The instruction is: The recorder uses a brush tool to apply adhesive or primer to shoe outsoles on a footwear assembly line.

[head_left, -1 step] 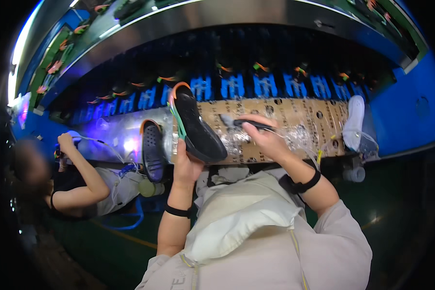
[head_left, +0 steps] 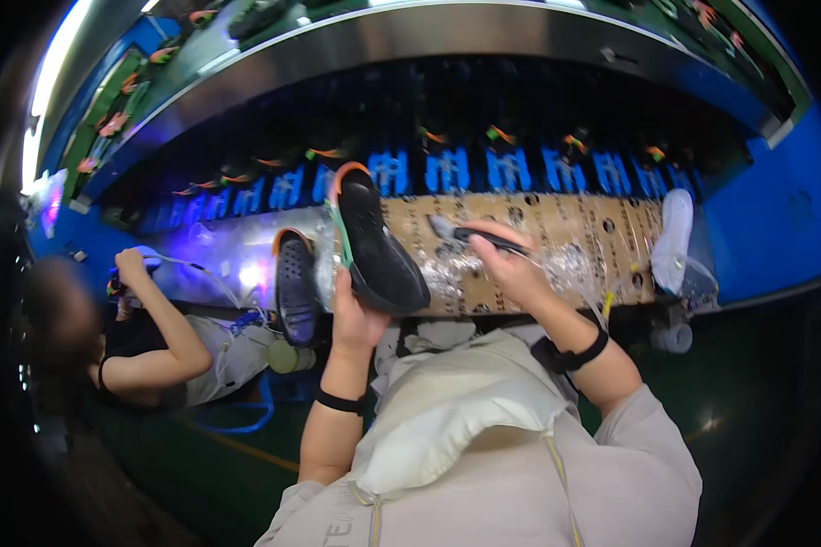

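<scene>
My left hand (head_left: pixel 356 314) grips a black shoe sole (head_left: pixel 381 246) with a green and orange edge. It is tilted upright, with its black inner face toward me. My fingers wrap the heel end from the left and below. To the right of the sole, my right hand (head_left: pixel 511 269) is closed around the dark handle of a brush (head_left: pixel 483 237). The brush's pale bristle end points left, toward the sole, with a small gap between them. A thin tube or cord runs from near the right hand down toward the wrist.
Cardboard under clear film covers the bench (head_left: pixel 611 237). A dark perforated sole (head_left: pixel 295 283) stands to the left, and a white shoe form (head_left: pixel 672 242) lies at the right. Behind are a row of blue holders (head_left: pixel 447 171) and a conveyor. A co-worker's arm (head_left: pixel 169 319) is at the left.
The whole view has shifted slightly down and right. The brush tip sits a little farther from the sole. Both hands keep their holds.
</scene>
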`<state>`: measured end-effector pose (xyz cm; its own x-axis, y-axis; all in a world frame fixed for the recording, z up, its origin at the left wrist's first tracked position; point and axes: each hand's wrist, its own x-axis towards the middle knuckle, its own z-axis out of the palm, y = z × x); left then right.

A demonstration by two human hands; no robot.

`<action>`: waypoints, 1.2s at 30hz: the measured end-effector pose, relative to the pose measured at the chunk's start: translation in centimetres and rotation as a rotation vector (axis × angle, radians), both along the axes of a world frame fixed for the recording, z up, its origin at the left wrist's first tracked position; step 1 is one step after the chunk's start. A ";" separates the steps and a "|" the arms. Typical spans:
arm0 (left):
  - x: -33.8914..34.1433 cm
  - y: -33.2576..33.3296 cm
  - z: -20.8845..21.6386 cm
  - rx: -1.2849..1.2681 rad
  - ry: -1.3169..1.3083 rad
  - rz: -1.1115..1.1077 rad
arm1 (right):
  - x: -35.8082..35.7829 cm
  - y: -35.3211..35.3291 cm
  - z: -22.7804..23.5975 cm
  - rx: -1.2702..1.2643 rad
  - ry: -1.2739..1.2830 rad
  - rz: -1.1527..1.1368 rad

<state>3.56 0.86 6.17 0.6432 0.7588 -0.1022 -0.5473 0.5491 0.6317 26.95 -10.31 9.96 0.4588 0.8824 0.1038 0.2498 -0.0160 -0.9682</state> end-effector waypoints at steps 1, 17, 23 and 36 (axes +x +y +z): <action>-0.1 0.3 0.0 -0.159 -0.077 0.023 | 0.4 0.1 -1.1 0.063 0.046 -0.021; -0.6 24.6 24.4 0.020 -0.414 0.413 | 1.2 -1.7 -9.9 0.153 -0.290 -0.149; -2.7 27.9 21.3 0.590 0.281 0.867 | 1.3 -1.0 -9.8 0.161 -0.351 -0.111; -16.1 50.4 25.1 1.113 2.264 0.924 | 0.5 0.1 -8.9 0.073 -0.357 -0.125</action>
<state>-12.58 51.24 31.31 -0.0454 0.8272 0.5601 0.9989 0.0338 0.0311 27.43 -10.20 1.05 0.4862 0.8063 0.3370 0.5720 -0.0021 -0.8203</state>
